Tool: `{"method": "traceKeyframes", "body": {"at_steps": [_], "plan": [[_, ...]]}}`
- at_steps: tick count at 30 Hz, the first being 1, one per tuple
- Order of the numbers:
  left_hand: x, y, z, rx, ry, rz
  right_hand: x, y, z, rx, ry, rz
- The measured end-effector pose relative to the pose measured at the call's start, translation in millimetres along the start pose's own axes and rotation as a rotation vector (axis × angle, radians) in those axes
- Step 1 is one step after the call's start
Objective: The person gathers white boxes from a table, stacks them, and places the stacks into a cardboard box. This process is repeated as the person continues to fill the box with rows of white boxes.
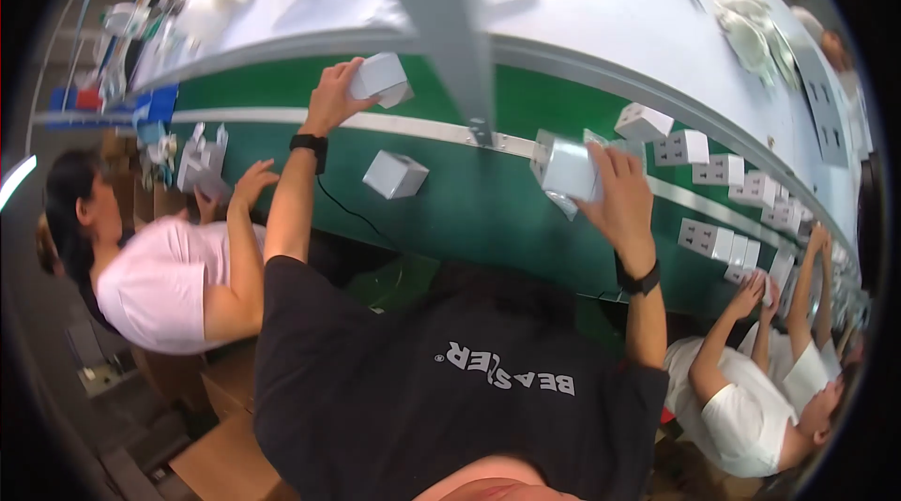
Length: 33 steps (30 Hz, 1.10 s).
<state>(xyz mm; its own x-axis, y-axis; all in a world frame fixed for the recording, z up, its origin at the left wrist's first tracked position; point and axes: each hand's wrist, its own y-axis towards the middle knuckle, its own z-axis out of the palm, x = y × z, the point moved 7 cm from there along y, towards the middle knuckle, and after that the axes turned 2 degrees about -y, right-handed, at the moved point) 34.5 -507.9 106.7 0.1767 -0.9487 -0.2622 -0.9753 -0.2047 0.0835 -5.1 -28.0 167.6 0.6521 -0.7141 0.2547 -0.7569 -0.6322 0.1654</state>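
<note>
My left hand [330, 99] is raised over the green conveyor belt [469, 210] and grips a white cube-shaped power socket [380, 79] near the belt's far edge. To the right, my right hand [621, 193] holds a second white cube socket [569, 169] just above the belt. Between the two hands, a third white cube socket [394, 174] lies loose on the belt. Both wrists wear black bands.
A row of several white cube sockets [713, 173] runs along the belt to the right. A person in a pink shirt [169, 285] handles white parts at the left; another in white [751, 407] works at the right. A grey post [450, 41] stands over the belt, with a white table [582, 4] beyond.
</note>
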Motion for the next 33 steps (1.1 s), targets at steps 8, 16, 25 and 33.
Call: {"method": "traceKeyframes", "body": {"at_steps": [8, 16, 25, 33], "plan": [[84, -124, -8, 0.038, 0.068, -0.086, 108, -31, 119, 0.353, 0.166, -0.052], [60, -178, 50, 0.258, -0.246, -0.038, 174, 24, 195, 0.223, 0.07, -0.064], [59, -190, 59, 0.212, -0.363, 0.135, 159, 54, 199, 0.324, 0.053, -0.23], [46, -196, 65, 0.231, -0.234, 0.15, 139, 58, 199, 0.293, 0.188, -0.318]]}}
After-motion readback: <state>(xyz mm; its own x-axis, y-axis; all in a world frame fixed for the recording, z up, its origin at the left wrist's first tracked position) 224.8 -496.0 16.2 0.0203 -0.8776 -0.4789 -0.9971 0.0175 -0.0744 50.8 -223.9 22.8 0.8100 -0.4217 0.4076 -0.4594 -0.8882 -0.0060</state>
